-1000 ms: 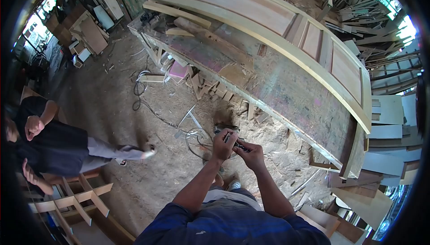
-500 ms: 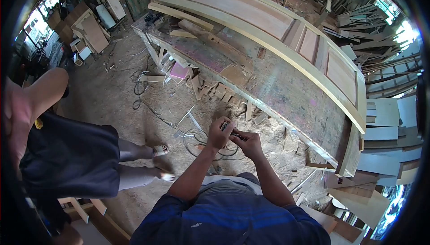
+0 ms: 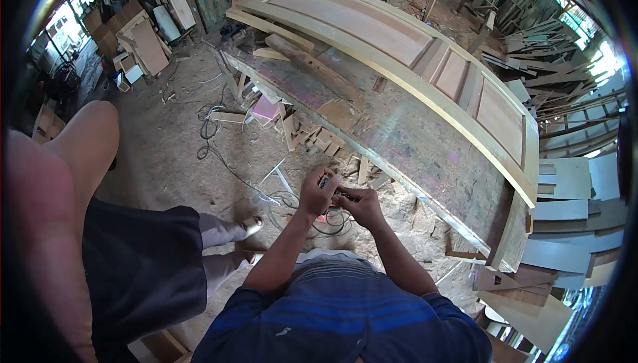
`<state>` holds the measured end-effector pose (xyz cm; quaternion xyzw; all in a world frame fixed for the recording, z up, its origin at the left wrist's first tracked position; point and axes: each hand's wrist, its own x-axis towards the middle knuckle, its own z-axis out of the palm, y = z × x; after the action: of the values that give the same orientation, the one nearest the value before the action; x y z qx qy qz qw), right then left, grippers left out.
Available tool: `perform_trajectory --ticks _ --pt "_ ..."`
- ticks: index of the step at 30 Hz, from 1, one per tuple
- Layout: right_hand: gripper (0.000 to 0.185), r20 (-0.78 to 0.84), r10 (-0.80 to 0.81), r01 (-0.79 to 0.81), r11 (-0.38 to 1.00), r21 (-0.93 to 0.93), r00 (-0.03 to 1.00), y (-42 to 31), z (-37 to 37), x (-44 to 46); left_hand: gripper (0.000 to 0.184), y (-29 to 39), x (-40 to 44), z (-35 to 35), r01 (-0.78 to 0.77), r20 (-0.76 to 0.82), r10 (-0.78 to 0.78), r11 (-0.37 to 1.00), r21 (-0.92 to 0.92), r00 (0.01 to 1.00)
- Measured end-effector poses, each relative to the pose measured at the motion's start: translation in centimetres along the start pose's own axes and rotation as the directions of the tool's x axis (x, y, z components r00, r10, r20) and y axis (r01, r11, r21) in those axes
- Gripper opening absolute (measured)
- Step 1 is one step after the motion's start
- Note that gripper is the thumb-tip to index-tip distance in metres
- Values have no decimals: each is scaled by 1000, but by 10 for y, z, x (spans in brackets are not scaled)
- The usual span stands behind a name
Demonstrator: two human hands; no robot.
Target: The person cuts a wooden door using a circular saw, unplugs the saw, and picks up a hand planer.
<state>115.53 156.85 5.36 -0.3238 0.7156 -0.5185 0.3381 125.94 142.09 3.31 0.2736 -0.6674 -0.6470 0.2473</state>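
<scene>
A small dark item (image 3: 324, 181) is gripped by the curled left hand (image 3: 315, 194) and right hand (image 3: 359, 205); near left is now more crowded by a co-worker (image 3: 143, 263), handwork seemingly undisturbed.

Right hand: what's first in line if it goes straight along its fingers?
Most likely the left hand, which holds a small dark object, close ahead of the right hand; depth is hard to judge.
</scene>
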Motion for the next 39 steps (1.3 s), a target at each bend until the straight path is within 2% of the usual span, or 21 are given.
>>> perform_trajectory --ticks 4,6,7,9,12,13,14,15,17,18,19,21,26,27,29,34,36,37,39 --pt "48 34 -47 48 999 -26 998 15 -5 -3 22 3 -7 5 -33 -34 35 998 47 999" --pt "49 37 -55 55 998 1 998 20 -4 -4 22 12 -14 7 7 -23 -8 1000 -27 1000" --pt "49 36 -61 62 998 -17 997 18 -4 -4 22 16 -16 7 26 -14 -27 998 -62 1000" --pt "50 34 -65 66 996 -52 997 11 -5 -10 21 7 -17 7 -16 -21 16 1000 -12 1000" --pt "52 56 28 -17 983 -184 998 -1 -9 -14 21 -6 -15 9 -20 -28 20 1000 -19 999" --pt "52 21 -31 34 985 -169 999 2 -8 -16 21 0 -15 7 -11 -27 10 1000 -24 1000" --pt "53 -14 -99 96 985 -147 995 9 -4 -18 22 7 -18 8 143 -2 -145 974 -174 989" --pt "53 -50 -180 173 977 -128 982 13 1 -13 21 1 -17 8 66 -33 -71 987 -145 997" --pt "45 -65 -90 74 975 -210 994 2 0 -16 21 3 -14 5 6 -60 -12 996 -85 998" --pt "52 -61 -68 53 974 -218 996 5 -1 -15 20 -13 -9 4 -53 -105 45 996 -75 994" --pt "59 -56 -46 31 972 -232 997 8 -1 -13 21 -11 -6 -1 -48 -119 53 998 43 991" --pt "60 -62 -2 -11 979 -205 998 -11 -3 -20 21 -11 0 -9 -84 -112 87 996 31 990" --pt "60 -89 8 -2 998 59 996 31 6 -11 20 3 13 -15 -144 -85 147 989 40 985" --pt "59 -125 -26 24 1000 -16 992 2 0 -19 20 2 14 -13 -158 -73 160 987 30 984" --pt "46 -77 27 -28 999 -21 997 -3 -2 -21 19 -6 -3 -8 -143 -62 144 989 21 988" --pt "47 -71 37 -30 995 93 997 -21 0 -31 16 0 1 -10 -157 -18 157 987 24 987" --pt "47 -79 11 -4 996 88 997 -13 1 -31 13 16 -4 -10 -160 -6 160 987 22 987" --pt "46 -65 35 -35 999 6 997 -14 -1 -30 13 14 0 -9 -145 -3 145 989 -9 989" --pt "47 -74 1 1 1000 24 997 -6 3 -30 13 5 -3 -10 -96 -2 96 993 -62 995"
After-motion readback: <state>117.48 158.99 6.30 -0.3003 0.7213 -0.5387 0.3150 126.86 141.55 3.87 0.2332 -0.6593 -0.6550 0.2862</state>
